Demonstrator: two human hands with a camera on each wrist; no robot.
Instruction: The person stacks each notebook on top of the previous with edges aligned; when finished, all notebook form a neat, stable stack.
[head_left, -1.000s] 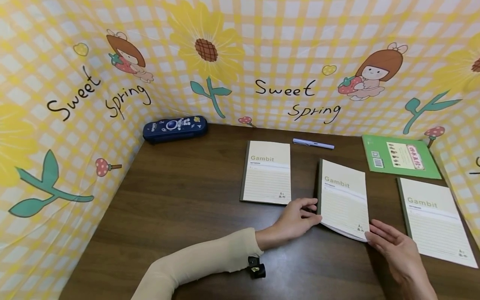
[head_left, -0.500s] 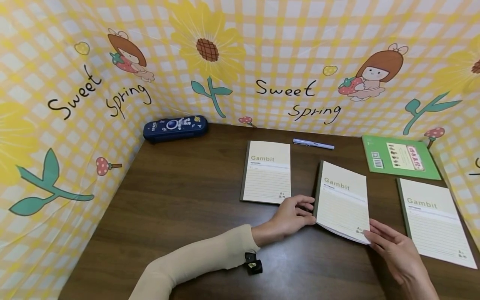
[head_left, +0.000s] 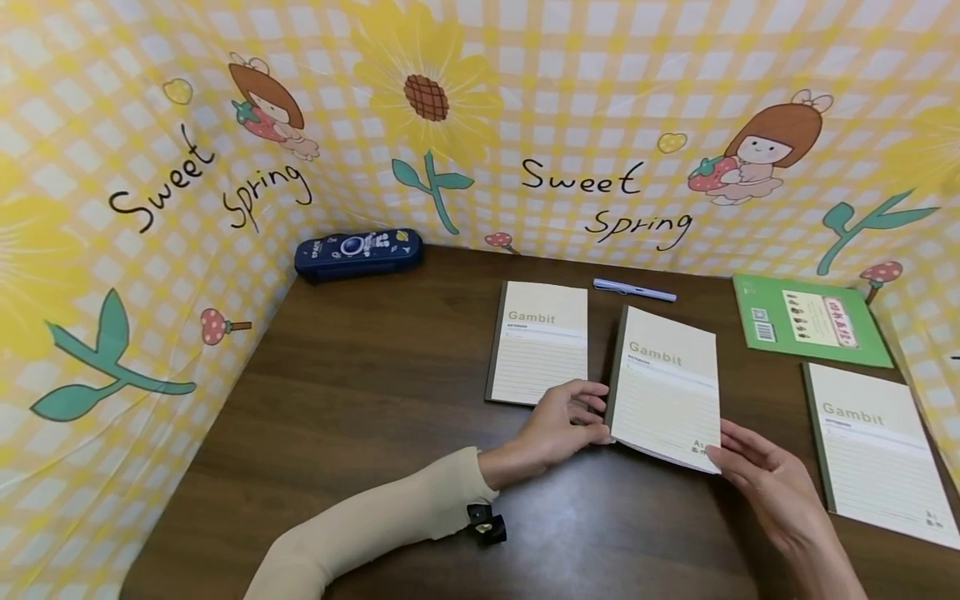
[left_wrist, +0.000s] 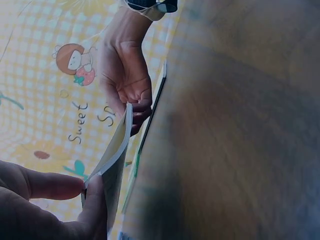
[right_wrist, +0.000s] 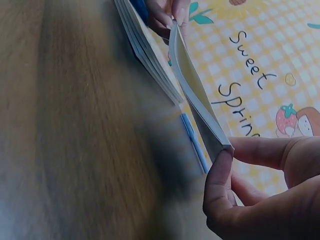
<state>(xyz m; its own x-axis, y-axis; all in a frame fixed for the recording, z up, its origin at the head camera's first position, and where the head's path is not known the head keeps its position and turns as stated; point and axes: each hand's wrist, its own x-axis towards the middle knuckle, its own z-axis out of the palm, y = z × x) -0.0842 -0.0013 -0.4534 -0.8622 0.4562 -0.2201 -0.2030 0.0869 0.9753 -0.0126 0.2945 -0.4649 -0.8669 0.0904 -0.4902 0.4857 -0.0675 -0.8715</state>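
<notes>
Tiny lettering (head_left: pixel 699 451) on held notebook (head_left: pixel 663 392) illegible

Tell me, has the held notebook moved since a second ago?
Yes: in the head view, the held notebook has shifted left against the pen.

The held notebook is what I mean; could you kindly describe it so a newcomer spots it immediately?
On the brown table, look right of the dark-blue pencil case. Between the left notebook and right notebook, the held notebook alone is gripped by the left hand and right hand.
</notes>
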